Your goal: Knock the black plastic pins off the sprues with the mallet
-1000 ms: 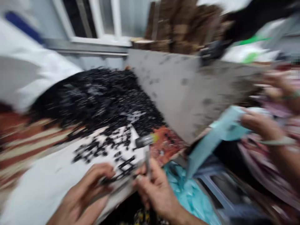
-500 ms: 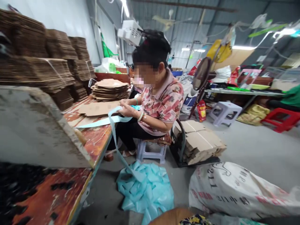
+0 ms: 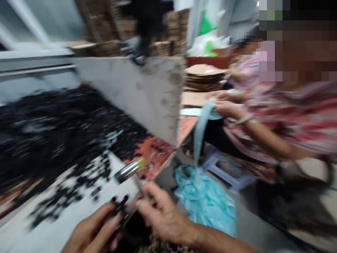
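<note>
Gripping a hammer (image 3: 129,170) by its handle, the right hand (image 3: 164,216) has its fingers closed round the shaft. The head lies up and to the left of the fist, over the near corner of a white sheet (image 3: 18,233); contact between head and sheet cannot be confirmed. One end of the head shows yellow, the other dark.

The left hand (image 3: 92,228) is at the sheet's near edge, fingers bent and clamped on a few small black parts (image 3: 120,208). Blur hides their exact number and the position of each fingertip. The held parts are just beside the right hand, below the hammer head.

Loose parts (image 3: 91,175) are scattered over the sheet. Beyond it, a large black heap (image 3: 52,126) extends to an upright grey board (image 3: 137,89). Worn red tabletop (image 3: 152,154) shows between heap and table edge.

To the right, a co-worker (image 3: 295,123) in a patterned top holds a teal strip (image 3: 200,135) with both hands. The strip hangs to a teal pile (image 3: 210,202) on the floor, near a stool (image 3: 229,175).
</note>
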A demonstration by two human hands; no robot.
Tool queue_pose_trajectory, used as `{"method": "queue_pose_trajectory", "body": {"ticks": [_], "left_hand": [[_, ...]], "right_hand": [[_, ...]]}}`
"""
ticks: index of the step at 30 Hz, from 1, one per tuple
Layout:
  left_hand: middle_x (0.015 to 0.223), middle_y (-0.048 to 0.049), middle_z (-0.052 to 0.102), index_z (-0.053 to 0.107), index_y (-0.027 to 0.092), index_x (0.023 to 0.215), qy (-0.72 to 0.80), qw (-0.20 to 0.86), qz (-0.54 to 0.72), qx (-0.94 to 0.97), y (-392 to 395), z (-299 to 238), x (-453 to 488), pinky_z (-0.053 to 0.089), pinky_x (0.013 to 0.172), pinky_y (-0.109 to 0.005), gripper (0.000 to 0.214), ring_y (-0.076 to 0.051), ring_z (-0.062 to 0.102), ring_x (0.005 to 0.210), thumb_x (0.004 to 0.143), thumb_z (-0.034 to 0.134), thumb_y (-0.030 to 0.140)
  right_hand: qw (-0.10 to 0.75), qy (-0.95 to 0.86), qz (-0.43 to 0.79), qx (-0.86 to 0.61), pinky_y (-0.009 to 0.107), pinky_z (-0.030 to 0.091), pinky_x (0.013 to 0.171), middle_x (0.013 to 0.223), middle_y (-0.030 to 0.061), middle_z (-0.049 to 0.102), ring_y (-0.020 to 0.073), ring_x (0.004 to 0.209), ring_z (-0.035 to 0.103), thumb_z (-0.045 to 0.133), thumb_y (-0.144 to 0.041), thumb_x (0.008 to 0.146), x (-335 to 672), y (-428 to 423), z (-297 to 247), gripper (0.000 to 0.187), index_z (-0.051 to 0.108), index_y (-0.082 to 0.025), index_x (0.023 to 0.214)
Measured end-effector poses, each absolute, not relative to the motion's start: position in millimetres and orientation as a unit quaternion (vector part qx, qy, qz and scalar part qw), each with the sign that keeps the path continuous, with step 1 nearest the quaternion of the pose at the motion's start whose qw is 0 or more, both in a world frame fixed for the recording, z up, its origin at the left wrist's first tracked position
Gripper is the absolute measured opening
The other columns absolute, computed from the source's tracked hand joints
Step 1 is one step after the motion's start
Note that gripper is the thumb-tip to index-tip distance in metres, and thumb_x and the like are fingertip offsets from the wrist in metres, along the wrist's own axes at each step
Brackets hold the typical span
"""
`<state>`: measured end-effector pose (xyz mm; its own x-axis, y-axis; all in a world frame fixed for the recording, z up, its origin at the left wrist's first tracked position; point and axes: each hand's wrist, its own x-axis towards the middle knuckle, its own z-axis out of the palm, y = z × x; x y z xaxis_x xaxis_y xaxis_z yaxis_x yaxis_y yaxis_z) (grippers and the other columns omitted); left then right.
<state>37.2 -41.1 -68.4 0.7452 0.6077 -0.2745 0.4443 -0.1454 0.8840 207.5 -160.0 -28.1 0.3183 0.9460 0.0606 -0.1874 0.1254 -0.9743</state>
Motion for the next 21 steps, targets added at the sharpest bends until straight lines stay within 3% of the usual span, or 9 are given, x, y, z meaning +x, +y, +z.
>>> {"method": "queue_pose_trajectory", "body": {"ticks": [3,5,11,14,18,21], "left_hand": [[0.068,-0.0009,0.062,0.064,0.016,0.089,0.392,0.568,0.045,0.722,-58,-15,30,0.042,0.054,-0.025,0.045,-0.012,0.054,0.057,0.086,0.054,0.06],[0.058,0.0007,0.056,0.061,0.015,0.084,0.384,0.588,0.027,0.712,-61,5,34,0.034,0.05,-0.023,0.052,-0.01,0.047,0.052,0.083,0.053,0.066],[0.066,0.001,0.054,0.057,0.015,0.086,0.373,0.642,0.056,0.667,-67,3,20,0.028,0.047,-0.021,0.049,-0.007,0.039,0.051,0.088,0.046,0.063],[0.06,0.0035,0.048,0.054,0.016,0.079,0.394,0.641,0.072,0.654,-62,-2,9,0.025,0.045,-0.021,0.047,-0.007,0.036,0.048,0.088,0.045,0.061],[0.056,0.0065,0.036,0.044,0.018,0.065,0.451,0.534,0.14,0.701,-42,5,-2,0.024,0.048,-0.022,0.041,-0.008,0.031,0.051,0.089,0.047,0.051],[0.061,0.005,0.038,0.045,0.018,0.063,0.436,0.433,0.176,0.769,-28,14,-4,0.03,0.055,-0.022,0.034,-0.009,0.036,0.058,0.091,0.044,0.038]], "right_hand": [[0.623,-0.369,0.506,-0.468,0.018,0.031,0.042,0.059,-0.0089,0.041,0.0067,0.046,0.036,0.054,-0.036,0.093,207,-148,-32,0.014,0.054,-0.023,0.091],[0.605,-0.374,0.523,-0.469,0.018,0.026,0.038,0.057,-0.0099,0.039,0.0062,0.043,0.033,0.057,-0.039,0.091,201,-145,-36,0.017,0.053,-0.023,0.092],[0.564,-0.383,0.539,-0.495,0.018,0.026,0.038,0.06,-0.0082,0.043,0.0061,0.044,0.033,0.061,-0.045,0.089,181,-142,-42,0.024,0.054,-0.022,0.09],[0.544,-0.393,0.548,-0.5,0.018,0.027,0.038,0.062,-0.0061,0.049,0.0062,0.044,0.035,0.061,-0.048,0.088,179,-137,-45,0.027,0.055,-0.022,0.093],[0.552,-0.386,0.52,-0.525,0.018,0.031,0.037,0.067,-0.0035,0.056,0.0061,0.043,0.037,0.062,-0.048,0.088,183,-132,-47,0.027,0.056,-0.023,0.094],[0.556,-0.364,0.528,-0.529,0.017,0.033,0.036,0.068,-0.0036,0.057,0.0055,0.043,0.038,0.063,-0.048,0.088,186,-132,-51,0.027,0.057,-0.024,0.097]]}}
